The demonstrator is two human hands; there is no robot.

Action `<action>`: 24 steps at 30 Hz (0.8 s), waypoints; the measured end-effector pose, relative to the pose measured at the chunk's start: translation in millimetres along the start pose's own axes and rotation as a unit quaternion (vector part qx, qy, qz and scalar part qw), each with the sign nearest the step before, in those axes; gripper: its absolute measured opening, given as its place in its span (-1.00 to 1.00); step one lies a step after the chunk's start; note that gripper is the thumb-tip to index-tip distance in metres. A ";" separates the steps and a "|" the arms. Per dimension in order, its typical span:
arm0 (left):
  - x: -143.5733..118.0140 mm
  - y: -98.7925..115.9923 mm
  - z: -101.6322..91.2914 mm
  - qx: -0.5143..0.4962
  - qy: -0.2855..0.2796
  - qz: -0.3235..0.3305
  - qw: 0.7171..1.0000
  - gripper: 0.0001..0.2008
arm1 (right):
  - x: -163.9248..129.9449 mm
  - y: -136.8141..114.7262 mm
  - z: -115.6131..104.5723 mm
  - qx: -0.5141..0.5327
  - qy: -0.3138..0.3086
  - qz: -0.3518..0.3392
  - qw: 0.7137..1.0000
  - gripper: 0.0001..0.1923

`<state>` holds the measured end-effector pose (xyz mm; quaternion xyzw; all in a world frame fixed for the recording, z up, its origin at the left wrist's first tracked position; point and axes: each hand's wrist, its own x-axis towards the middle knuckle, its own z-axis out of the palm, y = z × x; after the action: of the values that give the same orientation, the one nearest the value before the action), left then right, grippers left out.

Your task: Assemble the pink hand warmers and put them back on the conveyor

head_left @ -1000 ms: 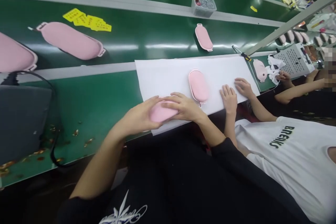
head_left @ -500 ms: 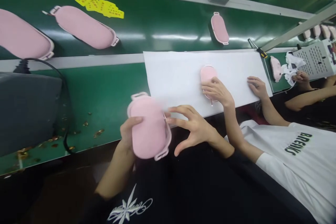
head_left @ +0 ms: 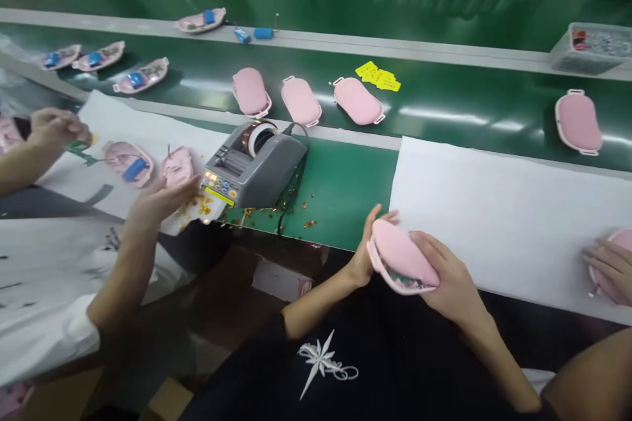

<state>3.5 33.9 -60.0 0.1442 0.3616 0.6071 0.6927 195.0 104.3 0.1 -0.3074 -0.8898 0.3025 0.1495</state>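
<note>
The pink casing (head_left: 402,262) was held off the bench edge between both hands, long axis running upper-left to lower-right, left hand (head_left: 364,256) gripping its upper-left end, right hand (head_left: 447,279) cupped around its lower-right end.

The pink oval case (head_left: 402,262) is held between both hands, the left hand (head_left: 363,256) at its far end and the right hand (head_left: 447,276) cupping its near side. It tilts, with dark innards showing along its lower edge.
</note>
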 end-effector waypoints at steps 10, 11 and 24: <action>-8.3 -17.7 1.2 0.093 0.046 0.100 0.990 0.15 | -7.7 13.2 12.3 0.134 -0.159 0.105 0.973 -0.20; -10.5 -19.2 -1.0 0.093 0.056 0.087 0.990 0.18 | -8.5 16.2 11.4 0.156 -0.162 0.117 0.967 -0.22; -30.7 16.7 -17.2 0.063 0.158 -0.021 0.985 -0.16 | 5.3 4.1 11.8 0.206 -0.018 0.200 0.958 -0.46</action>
<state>-20.4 4.4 -51.3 0.0823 0.5070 0.5833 0.6292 187.4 105.0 -11.2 -0.4357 -0.7310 0.5089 0.1298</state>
